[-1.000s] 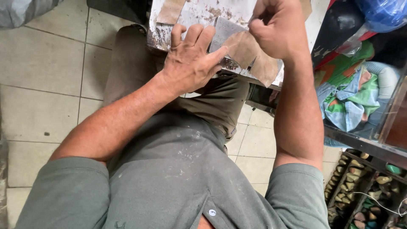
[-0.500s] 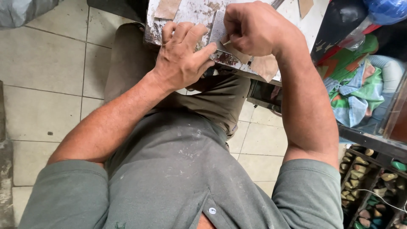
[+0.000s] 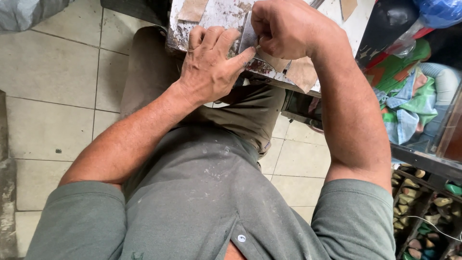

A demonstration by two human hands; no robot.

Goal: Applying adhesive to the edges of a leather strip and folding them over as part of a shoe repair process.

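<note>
Your left hand point(image 3: 209, 72) lay flat, fingers spread, pinning grey piece point(image 3: 248, 36) on worn board point(image 3: 216, 14) at 12 o'clock. Your right hand point(image 3: 284, 29) fisted around small tool, barely visible. Risk judged: tool could slip toward left fingertips point(image 3: 243, 55) touching it at 3 o'clock.

Grey-green shirt point(image 3: 202, 202), olive trousers point(image 3: 250, 115), white board point(image 3: 216, 19) showing rusty brown stains, tan cardboard pieces point(image 3: 301, 72), pale grey floor tiles point(image 3: 48, 72).

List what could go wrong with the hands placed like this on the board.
The left hand lies flat on the gray piece, its forefinger tip right beside the fisted right hand; a slip there might nick it. The tan piece overhangs the stained board and might slide off.
</note>
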